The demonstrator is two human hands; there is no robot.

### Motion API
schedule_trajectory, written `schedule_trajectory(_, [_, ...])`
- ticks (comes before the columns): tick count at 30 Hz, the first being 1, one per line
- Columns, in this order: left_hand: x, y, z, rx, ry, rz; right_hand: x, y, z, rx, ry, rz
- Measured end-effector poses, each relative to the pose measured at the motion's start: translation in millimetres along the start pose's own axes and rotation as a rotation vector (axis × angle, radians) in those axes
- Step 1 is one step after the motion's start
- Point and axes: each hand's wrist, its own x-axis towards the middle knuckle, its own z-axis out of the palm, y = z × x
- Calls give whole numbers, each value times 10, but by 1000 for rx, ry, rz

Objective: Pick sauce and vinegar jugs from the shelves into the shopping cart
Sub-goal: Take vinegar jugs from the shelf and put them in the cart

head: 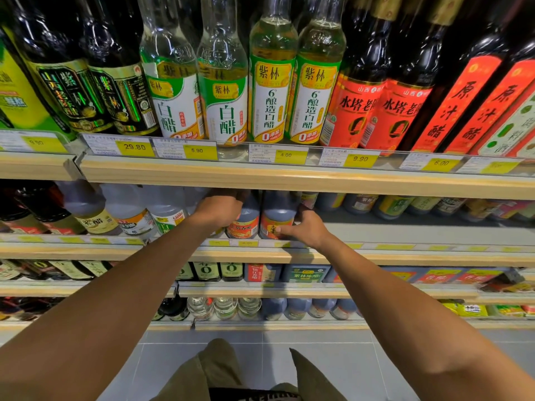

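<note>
Grasp step: right hand fingers clamp dark orange-labelled plastic jug; left hand fingers hidden, state unclear. Next: draw jug off wood-edged shelf.

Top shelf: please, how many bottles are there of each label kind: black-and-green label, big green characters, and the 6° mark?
Black-and-green label bottles: 2
Big green characters bottles: 2
6° mark bottles: 2
Total: 6

Wood-edged shelves are filling the far side of a shop aisle.
Four tiers are running left to right, yellow price tags are sitting along their pale lips, grey floor tiles are showing near, and overhead light is glinting off the top tier's bottles.
</note>
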Motion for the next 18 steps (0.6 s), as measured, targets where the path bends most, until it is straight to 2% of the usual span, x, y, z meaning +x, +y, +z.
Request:
schedule_trajectory(5, [-102,87,-77,14,-171,-123,-94,-90,-19,-6,-25,20])
schedule_trajectory(12, [-579,120,-32,-47,-67,-91,-487,-101,-200,-50,-26,24])
schedule_trajectory(18, [-1112,169,102,-39,-111,-13,-952,-85,-396,-112,39,16])
